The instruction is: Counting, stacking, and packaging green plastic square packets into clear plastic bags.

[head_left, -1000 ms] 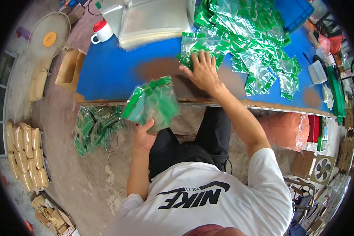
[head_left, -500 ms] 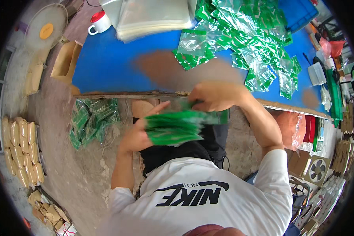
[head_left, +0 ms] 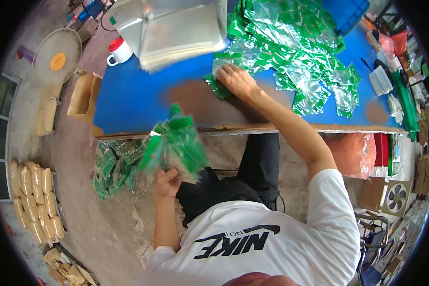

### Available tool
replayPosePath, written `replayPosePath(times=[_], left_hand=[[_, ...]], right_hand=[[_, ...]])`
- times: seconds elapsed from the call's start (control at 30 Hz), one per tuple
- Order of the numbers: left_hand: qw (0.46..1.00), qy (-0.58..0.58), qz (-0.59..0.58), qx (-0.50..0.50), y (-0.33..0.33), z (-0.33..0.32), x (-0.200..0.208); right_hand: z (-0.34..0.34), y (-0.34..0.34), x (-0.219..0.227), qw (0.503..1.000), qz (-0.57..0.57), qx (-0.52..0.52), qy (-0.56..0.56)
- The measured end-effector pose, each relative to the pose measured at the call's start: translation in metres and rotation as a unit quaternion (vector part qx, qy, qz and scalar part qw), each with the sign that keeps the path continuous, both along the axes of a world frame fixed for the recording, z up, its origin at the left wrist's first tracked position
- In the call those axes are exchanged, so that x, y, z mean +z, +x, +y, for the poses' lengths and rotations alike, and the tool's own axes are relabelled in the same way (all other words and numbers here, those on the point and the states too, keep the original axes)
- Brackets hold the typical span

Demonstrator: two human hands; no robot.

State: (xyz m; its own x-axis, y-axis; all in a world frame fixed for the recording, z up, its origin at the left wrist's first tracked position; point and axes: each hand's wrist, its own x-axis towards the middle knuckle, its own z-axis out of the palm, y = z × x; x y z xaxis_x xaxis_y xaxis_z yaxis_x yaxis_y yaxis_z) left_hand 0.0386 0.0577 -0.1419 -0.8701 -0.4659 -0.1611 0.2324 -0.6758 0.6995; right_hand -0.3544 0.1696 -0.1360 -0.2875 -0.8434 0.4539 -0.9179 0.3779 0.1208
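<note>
Low in front of the table's edge, my left hand (head_left: 168,182) is closed round the lower end of a fanned bunch of green-and-clear plastic bags (head_left: 182,143), slightly blurred. My right hand (head_left: 237,82) reaches across the blue table, its fingers curled down on a single green-and-clear bag (head_left: 212,85) at the left end of a spread pile. That pile of green-and-clear plastic bags (head_left: 295,59) lies loosely overlapped over the table's far right side. My fingertips partly hide the bag beneath them.
A stack of clear plastic sheets (head_left: 181,43) and a white mug (head_left: 120,51) with red stand on the blue table (head_left: 133,95). More green packets (head_left: 114,167) sit below its left edge. A blue crate (head_left: 350,16) stands at the back right.
My right hand has left the bunch and reached out to the bag at the pile's left end. My left hand has dropped a little, and the bunch now fans upward. The view has shifted.
</note>
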Motion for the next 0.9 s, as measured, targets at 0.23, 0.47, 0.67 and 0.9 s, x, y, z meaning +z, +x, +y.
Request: replayPosePath(times=[0.23, 0.47, 0.67, 0.9], left_hand=[[0.991, 0.111, 0.063, -0.028, -0.008, -0.009, -0.018], [0.963, 0.213, 0.111, -0.123, -0.024, -0.016, -0.017], [0.958, 0.212, 0.088, -0.171, -0.042, -0.010, -0.005], [0.961, 0.254, 0.049, -0.098, -0.040, -0.004, 0.020]], right_hand=[[0.082, 0.043, 0.066, 0.522, -0.657, 0.044, -0.542], [0.202, 0.087, 0.042, 0.425, -0.701, -0.017, -0.572], [0.344, 0.140, -0.021, 0.411, -0.868, -0.025, -0.277], [0.374, 0.083, -0.112, 0.363, -0.729, -0.247, -0.526]])
